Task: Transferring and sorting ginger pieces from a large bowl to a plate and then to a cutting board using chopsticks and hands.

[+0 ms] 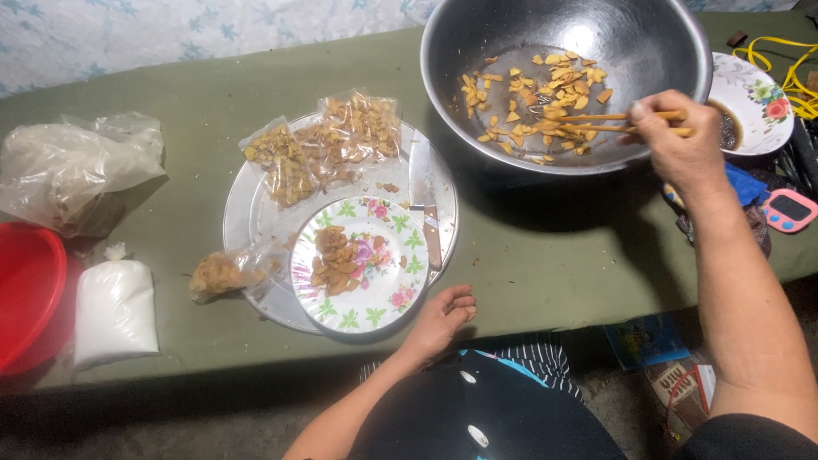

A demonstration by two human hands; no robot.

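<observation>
Resting loosely open on the green table edge (545, 281), left hand (440, 319) holds nothing; right hand (677, 145) grips chopsticks (626, 122).

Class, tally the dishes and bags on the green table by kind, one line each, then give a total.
Floral plates: 2
Metal bowl: 1
Round metal tray: 1
Red basin: 1
Small clear snack bags: 3
Large bags: 2
Total: 10
</observation>
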